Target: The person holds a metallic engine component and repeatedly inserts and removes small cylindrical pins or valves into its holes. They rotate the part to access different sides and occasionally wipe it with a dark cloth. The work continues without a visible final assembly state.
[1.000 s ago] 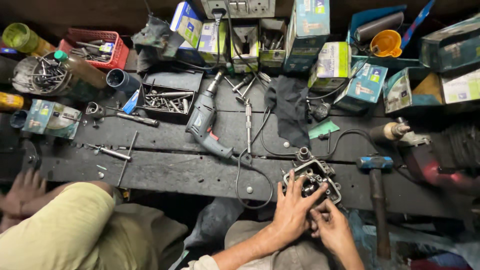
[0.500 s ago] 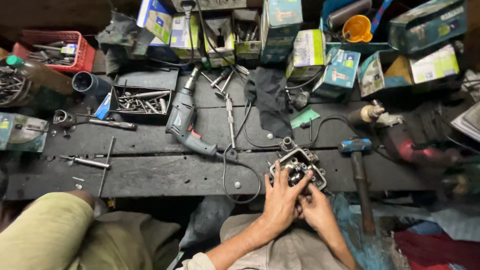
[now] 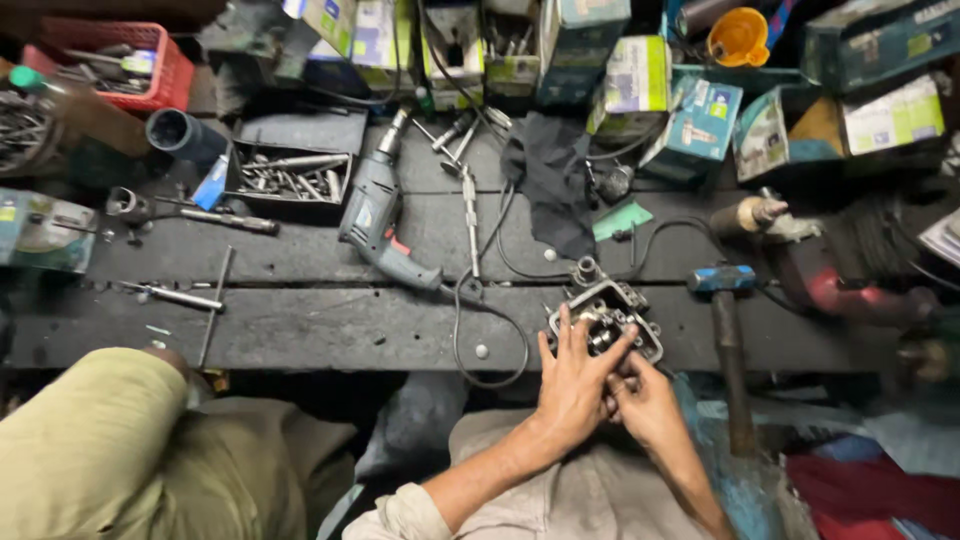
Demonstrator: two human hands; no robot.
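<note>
Resting at the bench's point(image 3: 300, 335) near edge, engine part point(image 3: 607, 318), gripped from the near side: left hand point(image 3: 572, 385) spread over it, fingers point(image 3: 600, 362) wrapped on; right hand point(image 3: 648, 403) clasping its near corner. Hammer point(image 3: 728, 340) just right, drill point(image 3: 380, 225) well left.

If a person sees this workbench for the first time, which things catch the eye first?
First, the two hands at the bench's near edge: the left hand and right hand grip a metal engine part. Left of it lies a grey electric drill with its cord. At the far left corner stands a red basket, and a hammer lies at the right.
</note>
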